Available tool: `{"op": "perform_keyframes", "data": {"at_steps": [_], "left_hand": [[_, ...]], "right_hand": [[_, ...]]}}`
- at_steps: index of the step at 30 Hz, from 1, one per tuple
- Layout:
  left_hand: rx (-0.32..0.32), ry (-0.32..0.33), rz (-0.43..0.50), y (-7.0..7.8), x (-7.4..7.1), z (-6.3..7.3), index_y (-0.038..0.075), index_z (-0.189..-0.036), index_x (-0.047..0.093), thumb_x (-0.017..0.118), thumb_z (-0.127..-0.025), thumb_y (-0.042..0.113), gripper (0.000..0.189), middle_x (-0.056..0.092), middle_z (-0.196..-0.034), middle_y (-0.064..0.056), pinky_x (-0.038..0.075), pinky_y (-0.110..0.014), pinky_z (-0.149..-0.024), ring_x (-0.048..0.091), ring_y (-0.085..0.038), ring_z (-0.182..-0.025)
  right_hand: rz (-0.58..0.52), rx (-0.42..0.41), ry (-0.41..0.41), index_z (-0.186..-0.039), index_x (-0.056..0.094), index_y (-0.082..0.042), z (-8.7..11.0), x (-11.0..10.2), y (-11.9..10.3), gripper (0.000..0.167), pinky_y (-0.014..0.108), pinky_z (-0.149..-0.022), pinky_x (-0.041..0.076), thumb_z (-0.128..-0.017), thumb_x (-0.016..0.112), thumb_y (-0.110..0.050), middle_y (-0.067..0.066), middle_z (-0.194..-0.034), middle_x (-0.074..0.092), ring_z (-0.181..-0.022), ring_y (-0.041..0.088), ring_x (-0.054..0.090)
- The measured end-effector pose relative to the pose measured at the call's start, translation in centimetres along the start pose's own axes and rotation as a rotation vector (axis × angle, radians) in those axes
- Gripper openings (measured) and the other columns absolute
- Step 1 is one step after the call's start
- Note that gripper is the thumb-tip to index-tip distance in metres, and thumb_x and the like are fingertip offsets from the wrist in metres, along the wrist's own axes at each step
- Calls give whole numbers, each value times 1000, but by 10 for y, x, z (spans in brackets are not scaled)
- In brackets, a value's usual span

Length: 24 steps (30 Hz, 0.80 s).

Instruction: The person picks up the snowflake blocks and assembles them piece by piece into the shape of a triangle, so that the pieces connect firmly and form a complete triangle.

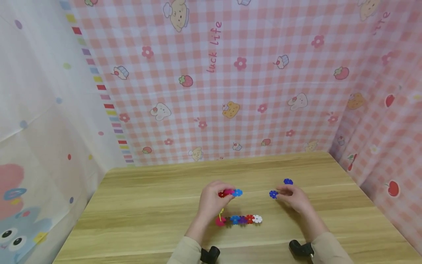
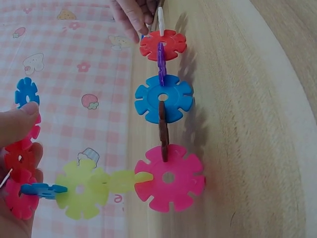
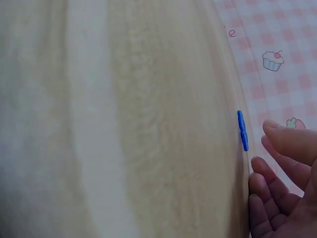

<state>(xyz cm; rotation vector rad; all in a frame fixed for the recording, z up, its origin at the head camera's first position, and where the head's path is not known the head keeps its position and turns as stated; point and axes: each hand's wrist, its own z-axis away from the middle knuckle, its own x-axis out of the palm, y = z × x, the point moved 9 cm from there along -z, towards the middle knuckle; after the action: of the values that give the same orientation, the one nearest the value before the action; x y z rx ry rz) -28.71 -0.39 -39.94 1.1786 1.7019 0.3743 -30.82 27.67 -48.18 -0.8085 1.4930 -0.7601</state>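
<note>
A chain of slotted, flower-shaped plastic discs in several colours (image 1: 235, 219) bends back in a U. My left hand (image 1: 212, 201) pinches its far arm near the light blue end disc (image 2: 26, 92). Yellow discs (image 2: 82, 188) link that arm to a large pink disc (image 2: 169, 178), and the near arm runs right to a white end disc (image 1: 257, 219). My right hand (image 1: 295, 200) has loosely curled fingers and nothing visible between them. Just left of its fingertips is a dark blue disc (image 3: 242, 131), seen edge-on in the right wrist view. Another dark blue disc (image 1: 288, 181) lies behind this hand.
The wooden table (image 1: 141, 220) reaches back to a pink checked cloth (image 1: 211, 128). A white patterned cloth (image 1: 49, 91) hangs at the left, and pink cloth also hangs at the right. Black wrist mounts (image 1: 210, 254) sit at both wrists.
</note>
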Motion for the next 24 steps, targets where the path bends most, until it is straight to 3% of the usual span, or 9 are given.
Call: {"op": "perform_keyframes", "data": {"at_steps": [7,15,24], "left_hand": [[28,-9,-23,2,0,0,15,-97,79,80,-83,10,14,72,-95,5,53,-32,-78,63,-14,-89],[0,-31,-35,-1,1,0,16,-99,78,79,-85,13,14,72,-97,6,52,-30,-79,63,-12,-91],[-2,-28,-39,-2,1,-1,16,-98,78,79,-85,13,14,71,-97,6,53,-29,-77,62,-12,-89]], "right_hand": [[124,-68,-16,-117,65,7,-5,5,-1,40,36,-76,49,-83,78,-10,15,-99,65,-87,25,59],[239,-143,6,-112,69,2,-8,8,-3,36,39,-76,48,-81,80,-13,11,-94,67,-84,24,59],[275,-130,-6,-105,70,-2,-8,9,-2,27,43,-80,48,-81,80,-11,10,-96,66,-89,27,59]]}}
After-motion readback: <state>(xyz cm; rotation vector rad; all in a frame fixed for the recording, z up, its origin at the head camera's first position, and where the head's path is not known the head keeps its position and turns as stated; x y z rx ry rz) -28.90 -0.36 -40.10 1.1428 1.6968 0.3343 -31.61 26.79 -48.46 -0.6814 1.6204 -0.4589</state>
